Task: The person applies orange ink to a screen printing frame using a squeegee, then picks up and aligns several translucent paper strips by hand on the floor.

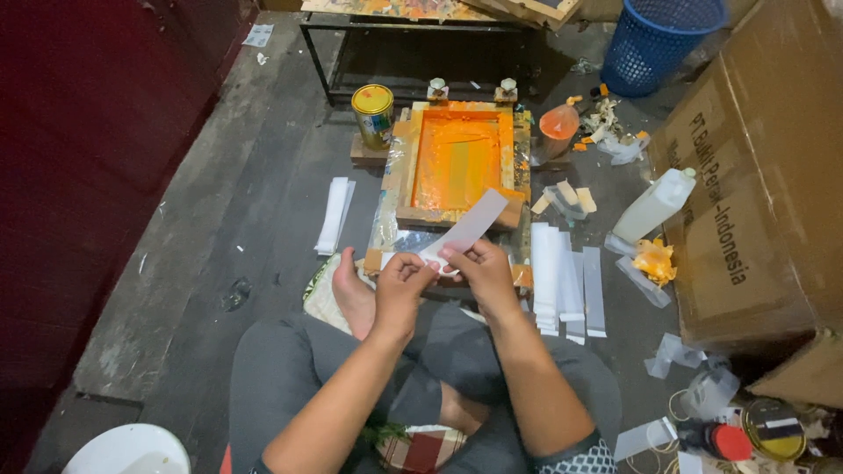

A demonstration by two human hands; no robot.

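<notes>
I sit cross-legged on the floor. Both hands hold one narrow white strip (468, 225) that slants up and to the right. My left hand (399, 285) pinches its lower end and my right hand (481, 268) grips it just beside. Right behind the strip lies a wooden screen-printing frame (457, 159) coated with orange ink. A row of white strips (565, 281) lies on the floor to the right of my right hand. Another small stack of white strips (334, 214) lies to the left of the frame.
A yellow tin can (373, 112) stands left of the frame. A white plastic bottle (656, 205) and an orange-stained rag (654, 261) lie by a large cardboard box (764, 175). A blue basket (660, 39) stands at the back. Jars and lids (746, 432) cluster bottom right.
</notes>
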